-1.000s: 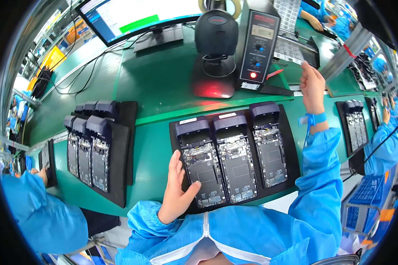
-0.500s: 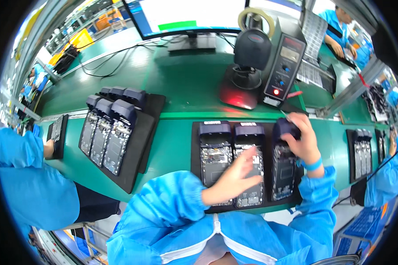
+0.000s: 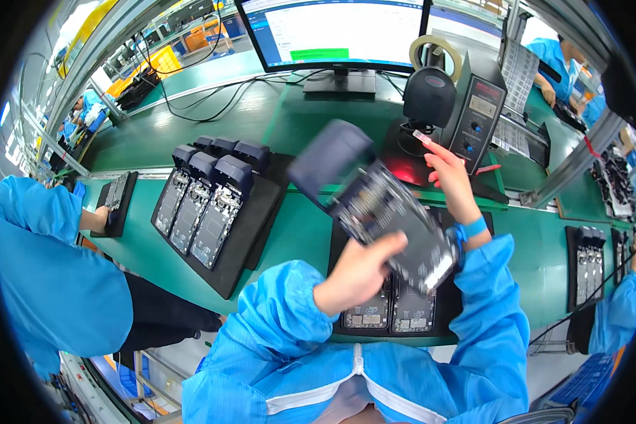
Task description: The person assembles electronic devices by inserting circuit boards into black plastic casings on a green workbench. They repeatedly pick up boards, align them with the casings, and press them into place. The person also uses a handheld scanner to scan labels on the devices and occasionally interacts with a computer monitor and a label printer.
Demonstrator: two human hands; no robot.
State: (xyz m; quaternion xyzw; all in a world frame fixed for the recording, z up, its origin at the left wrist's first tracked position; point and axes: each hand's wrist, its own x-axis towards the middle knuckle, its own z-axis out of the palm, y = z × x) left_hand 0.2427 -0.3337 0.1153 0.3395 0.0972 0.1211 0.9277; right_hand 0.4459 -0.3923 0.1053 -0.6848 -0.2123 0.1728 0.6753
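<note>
My left hand [image 3: 364, 272] grips an opened handheld electronic device [image 3: 410, 230], thumb over its dark face. The device is tilted above the mat, with circuit board showing and a bulky dark-blue end cover [image 3: 336, 159]; motion blurs it. My right hand [image 3: 451, 180], a blue band at its wrist, holds a small white label [image 3: 422, 137] at the index fingertip, in front of the black stand scanner [image 3: 429, 99]. Whether the label is pinched or stuck to the finger, I cannot tell. Below the raised device, two similar devices [image 3: 412, 311] lie on a black foam mat [image 3: 445, 321], their upper parts hidden.
Left of me, black foam boards [image 3: 237, 272] carry several similar devices [image 3: 215, 219]. A monitor [image 3: 332, 35], a tape roll [image 3: 436, 60] and a black control box [image 3: 477, 116] stand at the back. Co-workers in blue sit at left [image 3: 56, 275] and right [image 3: 618, 311].
My left hand has taken hold of a device and raised it off the mat. My right hand has left the rightmost device's cover and moved up toward the scanner, label at its fingertip. The view has shifted.
</note>
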